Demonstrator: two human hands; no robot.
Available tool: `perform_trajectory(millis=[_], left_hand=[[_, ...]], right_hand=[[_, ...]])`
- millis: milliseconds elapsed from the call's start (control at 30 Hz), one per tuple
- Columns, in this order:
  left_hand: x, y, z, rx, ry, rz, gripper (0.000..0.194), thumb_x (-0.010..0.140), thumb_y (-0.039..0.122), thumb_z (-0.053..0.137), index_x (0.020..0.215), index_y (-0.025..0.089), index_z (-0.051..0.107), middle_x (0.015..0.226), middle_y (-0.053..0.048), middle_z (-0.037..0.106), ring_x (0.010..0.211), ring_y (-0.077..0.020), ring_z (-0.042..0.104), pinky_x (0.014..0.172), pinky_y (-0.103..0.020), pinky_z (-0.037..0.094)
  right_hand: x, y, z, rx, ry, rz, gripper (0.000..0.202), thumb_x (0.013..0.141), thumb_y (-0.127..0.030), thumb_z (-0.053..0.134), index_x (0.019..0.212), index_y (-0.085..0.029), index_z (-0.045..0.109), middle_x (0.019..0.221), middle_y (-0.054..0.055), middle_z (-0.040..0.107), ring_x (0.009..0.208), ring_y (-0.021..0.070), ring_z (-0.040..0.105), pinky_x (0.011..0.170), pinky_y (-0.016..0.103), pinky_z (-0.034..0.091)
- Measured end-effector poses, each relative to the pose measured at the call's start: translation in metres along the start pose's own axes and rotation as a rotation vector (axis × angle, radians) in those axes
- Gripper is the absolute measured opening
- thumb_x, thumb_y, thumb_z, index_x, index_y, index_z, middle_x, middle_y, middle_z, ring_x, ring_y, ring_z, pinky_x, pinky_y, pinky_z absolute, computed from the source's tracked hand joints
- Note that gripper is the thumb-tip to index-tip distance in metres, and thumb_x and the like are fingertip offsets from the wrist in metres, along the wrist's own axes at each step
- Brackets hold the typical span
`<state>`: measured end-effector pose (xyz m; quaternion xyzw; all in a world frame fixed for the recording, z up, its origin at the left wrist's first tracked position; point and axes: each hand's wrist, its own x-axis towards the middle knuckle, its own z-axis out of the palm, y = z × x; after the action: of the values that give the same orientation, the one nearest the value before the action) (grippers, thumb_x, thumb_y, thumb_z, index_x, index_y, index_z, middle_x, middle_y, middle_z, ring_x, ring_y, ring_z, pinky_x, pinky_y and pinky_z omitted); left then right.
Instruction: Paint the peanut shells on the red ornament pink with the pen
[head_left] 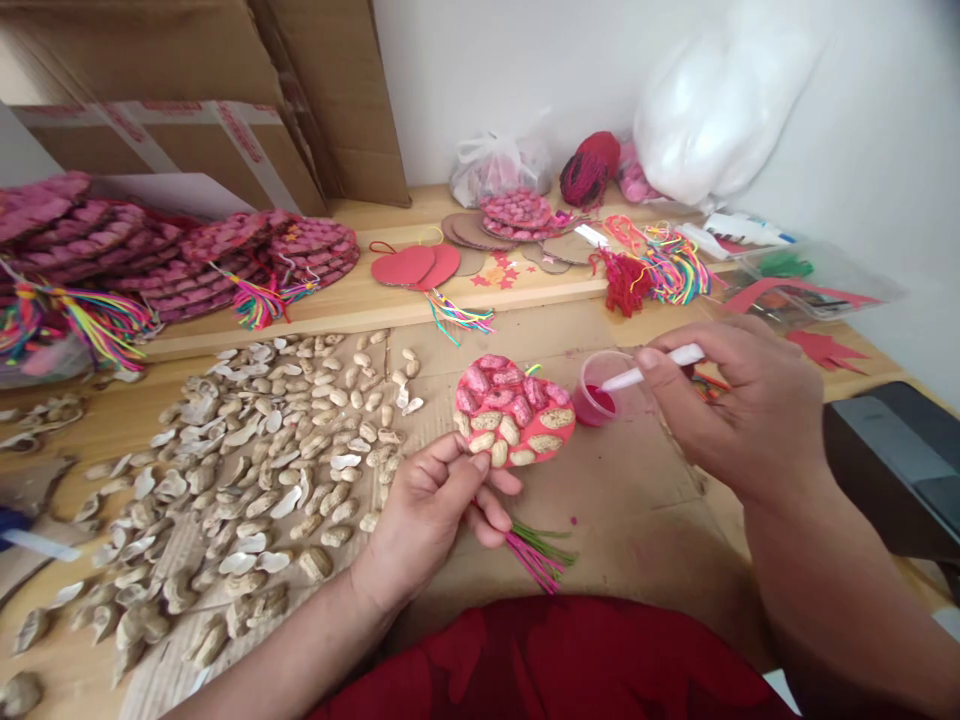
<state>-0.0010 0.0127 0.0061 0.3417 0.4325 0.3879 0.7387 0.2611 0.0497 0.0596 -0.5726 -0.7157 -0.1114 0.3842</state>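
Fingers of the left hand (442, 490) pinch the near-left edge of a flat, round red disc (504, 428) covered with ridged peanut shells, holding it above a brown cardboard sheet (637, 510). Its decorated face is turned up toward the camera; the shells on the far part are glossy pink, those on the near part dry tan. A small yellow-green loop (534, 370) shows at the far edge, and a thin-stranded green and magenta tassel (536, 550) emerges below the hand, pointing toward the near right. Fingers of the right hand (727, 400) grip a slim white stick-like tool (637, 375) between thumb and forefinger. Its long axis slants from the upper right down to the left, the tapered tip inside a translucent plastic cup (594, 408) of magenta liquid, just right of the disc. Loose, rough peanut shells (300, 440) spread left of the disc over cardboard and the smooth wooden tabletop (82, 435).
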Motion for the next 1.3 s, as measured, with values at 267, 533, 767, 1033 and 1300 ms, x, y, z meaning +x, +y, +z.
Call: perform_trajectory(millis=[267,533,767,1033,1300], left_hand=[[0.0,0.0,0.0,0.0,-0.009,-0.001,0.023,0.088,0.036,0.073,0.09,0.015,0.065,0.084,-0.007,0.078,0.048,-0.0105,0.066,0.042,-0.017,0.053],[0.0,-0.006,-0.004,0.017,-0.045,0.006,0.022,0.093,0.037,0.068,0.096,0.015,0.064,0.085,-0.006,0.077,0.049,-0.0099,0.067,0.044,-0.017,0.054],[0.0,-0.002,-0.001,0.001,-0.058,0.003,0.02,0.092,0.034,0.069,0.094,0.015,0.064,0.082,-0.005,0.077,0.048,-0.009,0.066,0.043,-0.016,0.054],[0.0,-0.005,-0.002,-0.015,-0.079,0.021,0.017,0.095,0.031,0.067,0.092,0.015,0.063,0.083,-0.004,0.078,0.048,-0.0078,0.067,0.043,-0.014,0.054],[0.0,-0.005,-0.002,-0.013,-0.088,0.032,0.016,0.096,0.03,0.065,0.093,0.015,0.063,0.084,-0.003,0.078,0.049,-0.0072,0.067,0.043,-0.014,0.055]], right_hand=[[-0.003,-0.006,-0.005,0.068,0.107,0.016,0.007,0.086,-0.03,0.067,0.084,-0.024,0.069,0.074,0.001,0.069,0.07,0.0173,0.06,0.069,0.035,0.042],[-0.007,-0.039,-0.008,0.6,0.102,0.058,0.012,0.09,-0.024,0.06,0.091,-0.026,0.072,0.081,0.003,0.069,0.077,0.0208,0.065,0.07,0.04,0.049],[-0.012,-0.036,-0.002,0.665,-0.085,-0.036,0.016,0.089,-0.016,0.061,0.099,-0.024,0.07,0.09,0.003,0.069,0.086,0.0182,0.067,0.082,0.038,0.053],[-0.012,-0.033,-0.001,0.578,-0.041,-0.015,0.015,0.089,-0.017,0.062,0.099,-0.024,0.071,0.087,0.001,0.07,0.088,0.0192,0.069,0.08,0.039,0.054],[-0.013,-0.032,0.001,0.57,-0.091,-0.091,0.017,0.088,-0.015,0.063,0.1,-0.024,0.07,0.09,0.002,0.07,0.09,0.0202,0.066,0.082,0.041,0.053]])
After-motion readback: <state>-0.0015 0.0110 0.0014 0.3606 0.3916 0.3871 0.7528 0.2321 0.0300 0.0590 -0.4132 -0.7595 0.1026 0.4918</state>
